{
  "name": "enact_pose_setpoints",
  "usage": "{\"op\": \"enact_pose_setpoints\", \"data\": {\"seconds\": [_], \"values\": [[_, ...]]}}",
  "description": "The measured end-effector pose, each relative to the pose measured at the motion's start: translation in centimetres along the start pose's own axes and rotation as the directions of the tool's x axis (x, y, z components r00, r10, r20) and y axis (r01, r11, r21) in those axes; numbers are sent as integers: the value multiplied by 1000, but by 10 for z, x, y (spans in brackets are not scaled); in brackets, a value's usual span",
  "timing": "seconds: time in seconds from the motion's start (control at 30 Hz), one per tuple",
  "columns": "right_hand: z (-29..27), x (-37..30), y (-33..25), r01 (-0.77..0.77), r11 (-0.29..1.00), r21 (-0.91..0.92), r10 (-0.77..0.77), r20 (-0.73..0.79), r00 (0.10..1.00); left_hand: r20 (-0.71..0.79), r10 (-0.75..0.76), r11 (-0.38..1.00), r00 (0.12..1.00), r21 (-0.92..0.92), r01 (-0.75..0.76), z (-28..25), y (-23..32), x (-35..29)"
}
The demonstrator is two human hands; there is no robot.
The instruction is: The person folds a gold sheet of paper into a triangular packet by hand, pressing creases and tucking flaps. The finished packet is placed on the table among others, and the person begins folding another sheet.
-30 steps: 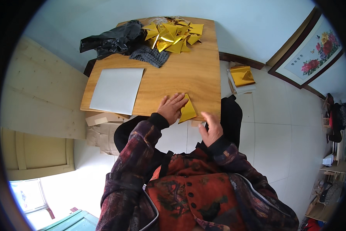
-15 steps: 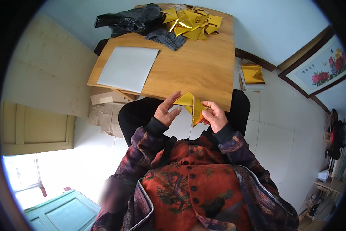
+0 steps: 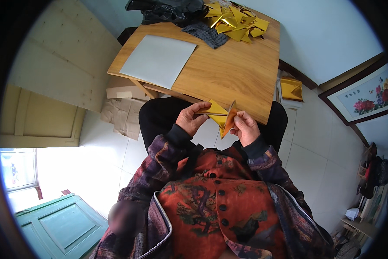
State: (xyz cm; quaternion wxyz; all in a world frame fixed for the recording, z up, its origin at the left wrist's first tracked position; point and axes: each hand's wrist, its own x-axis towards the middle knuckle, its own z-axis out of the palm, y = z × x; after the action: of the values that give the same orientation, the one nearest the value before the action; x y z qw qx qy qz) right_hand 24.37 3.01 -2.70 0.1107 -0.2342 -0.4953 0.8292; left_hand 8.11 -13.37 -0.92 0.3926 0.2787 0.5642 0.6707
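A folded piece of shiny gold paper (image 3: 217, 115) is held between my two hands, just off the table's near edge and above my lap. My left hand (image 3: 191, 119) pinches its left point, the fingers lying along the upper side and the thumb below. On the other side, my right hand (image 3: 244, 127) grips a raised flap that stands up from the fold and shows an orange tint. Several similar folded gold papers (image 3: 241, 26) lie in a loose heap at the far end of the table.
The wooden table (image 3: 233, 73) carries a pale grey sheet (image 3: 158, 60), a black plastic bag (image 3: 172, 11) and a dark grey textured cloth (image 3: 206, 34). A gold paper stack (image 3: 291, 89) sits on the floor at right. Flattened brown cardboard (image 3: 124, 116) lies left of my knees.
My left hand has closed onto the gold paper's left point. The right flap has tilted upright in my right hand. The view has shifted, so the table sits higher and farther right.
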Motion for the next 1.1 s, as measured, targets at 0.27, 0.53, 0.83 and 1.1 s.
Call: {"op": "enact_pose_setpoints", "data": {"seconds": [0.27, 0.53, 0.83, 1.1], "values": [[15, -4, -16, -66, 961, 268, 37, 112, 993, 38, 14, 1000, 999, 24, -15, -4, -5, 2], [10, 3, -16, 178, 920, -350, -178, 33, 983, -7, 43, 980, 999, 196, -41, 3, -13, 3], [22, 4, -7, 245, 734, -633, -487, -241, 839, 37, 127, 985, 991, 116, -131, 19, -3, -11], [9, 1, -20, 129, 957, -260, -163, -113, 980, -42, 76, 983, 996, -163, -81, 8, -15, -3]]}}
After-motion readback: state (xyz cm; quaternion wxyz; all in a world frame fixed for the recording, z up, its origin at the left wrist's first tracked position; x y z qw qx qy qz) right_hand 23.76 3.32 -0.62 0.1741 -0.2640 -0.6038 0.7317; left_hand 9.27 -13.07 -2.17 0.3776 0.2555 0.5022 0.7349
